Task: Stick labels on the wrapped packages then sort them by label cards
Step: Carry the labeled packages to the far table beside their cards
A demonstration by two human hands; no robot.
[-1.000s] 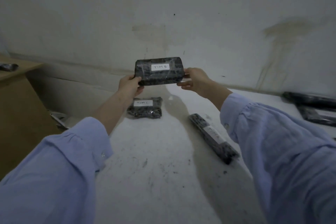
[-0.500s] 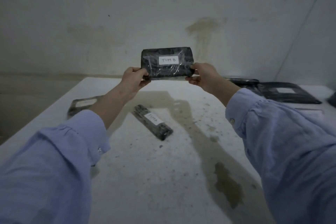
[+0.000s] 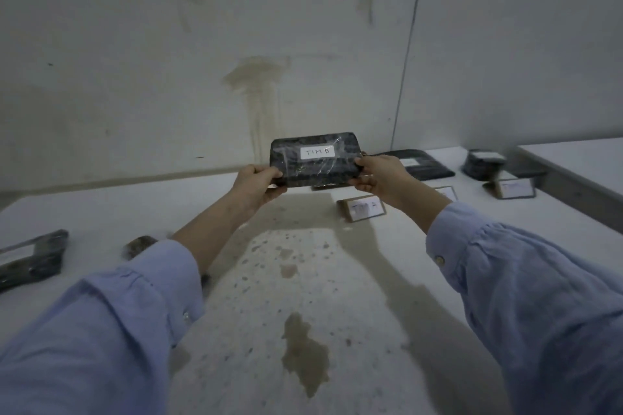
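A dark wrapped package (image 3: 315,168) with a white label reading "TIM B" is held up in the air in front of the wall. My left hand (image 3: 257,184) grips its left end and my right hand (image 3: 379,175) grips its right end. On the white table below stands a folded label card reading "TIM A" (image 3: 364,209). A second card (image 3: 446,193) is partly hidden behind my right wrist. A third card (image 3: 515,188) stands further right, its writing blurred.
Flat dark packages (image 3: 421,165) lie at the back right, and a bundled one (image 3: 483,162) sits behind the third card. At the left edge lies another labelled package (image 3: 32,258), with a dark one (image 3: 138,245) half hidden by my left sleeve. The table (image 3: 303,296) is stained.
My view has swung to the right with the package still held in both hands. The label cards and right-hand packages have come into sight; the left packages have slid toward the left edge.
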